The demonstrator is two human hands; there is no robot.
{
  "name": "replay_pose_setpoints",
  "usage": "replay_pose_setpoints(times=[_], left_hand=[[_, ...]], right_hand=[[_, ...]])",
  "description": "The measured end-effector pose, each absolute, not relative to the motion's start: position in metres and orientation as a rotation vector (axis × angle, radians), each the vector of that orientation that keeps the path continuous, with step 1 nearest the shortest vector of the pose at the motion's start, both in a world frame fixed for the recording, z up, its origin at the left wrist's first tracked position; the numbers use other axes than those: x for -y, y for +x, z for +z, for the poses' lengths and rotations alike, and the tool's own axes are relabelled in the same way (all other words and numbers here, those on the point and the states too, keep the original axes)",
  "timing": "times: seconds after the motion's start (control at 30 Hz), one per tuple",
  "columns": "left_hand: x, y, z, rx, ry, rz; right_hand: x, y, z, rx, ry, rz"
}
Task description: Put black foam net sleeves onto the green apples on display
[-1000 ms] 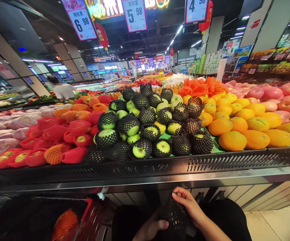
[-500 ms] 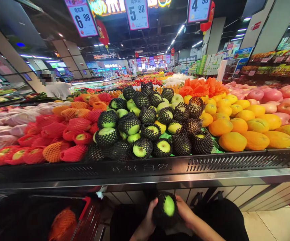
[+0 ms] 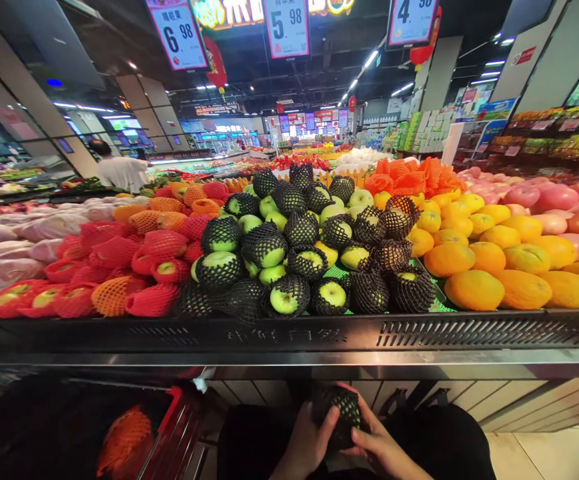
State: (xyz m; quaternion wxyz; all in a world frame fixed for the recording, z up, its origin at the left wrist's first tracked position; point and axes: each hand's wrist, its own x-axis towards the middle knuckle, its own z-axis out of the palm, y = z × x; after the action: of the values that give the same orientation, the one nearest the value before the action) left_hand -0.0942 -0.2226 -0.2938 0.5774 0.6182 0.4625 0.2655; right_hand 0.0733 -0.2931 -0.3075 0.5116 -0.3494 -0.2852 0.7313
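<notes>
Low in front of my body, a green apple (image 3: pixel 345 405) in a black foam net is held between both hands. My left hand (image 3: pixel 311 433) grips its left side, with the thumb across the front. My right hand (image 3: pixel 375 435) wraps its right side, thumb and fingers pressed on the net. The net now covers most of the side facing me. Above the hands, beyond the metal rail, green apples (image 3: pixel 289 295) in similar black nets are heaped on the display.
A black slotted rail (image 3: pixel 289 337) edges the display. Red-netted apples (image 3: pixel 157 301) lie left, orange fruit (image 3: pixel 474 290) right. At lower left, a cart (image 3: pixel 174 400) holds an orange-netted fruit (image 3: pixel 125 440). A person in a white top (image 3: pixel 122 175) stands far left.
The apple has been turned between the hands: its bare green patch faced me before, and netting faces me now. Both thumbs have come round onto its front. The view has shifted slightly.
</notes>
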Motion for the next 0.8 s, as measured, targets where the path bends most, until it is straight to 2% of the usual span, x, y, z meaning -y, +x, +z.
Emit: replay_pose_setpoints(times=[0.17, 0.33, 0.57, 0.7, 0.8], left_hand=[[0.215, -0.083, -0.278, -1.123, 1.588, 0.755], [0.215, -0.075, -0.274, -0.986, 1.572, 0.774], [0.217, -0.063, -0.295, -0.935, 1.189, 0.790], [0.219, -0.066, -0.302, -0.892, 1.000, 0.884], [0.222, -0.072, -0.302, -0.771, 0.863, 0.758]], right_hand=[[0.298, 0.070, -0.337, 0.368, -1.061, 1.617], [0.309, 0.069, -0.325, 0.380, -0.997, 1.579], [0.323, 0.079, -0.321, 0.279, -0.959, 1.648], [0.319, 0.080, -0.319, 0.387, -0.822, 1.637], [0.311, 0.080, -0.311, 0.629, -0.766, 1.549]])
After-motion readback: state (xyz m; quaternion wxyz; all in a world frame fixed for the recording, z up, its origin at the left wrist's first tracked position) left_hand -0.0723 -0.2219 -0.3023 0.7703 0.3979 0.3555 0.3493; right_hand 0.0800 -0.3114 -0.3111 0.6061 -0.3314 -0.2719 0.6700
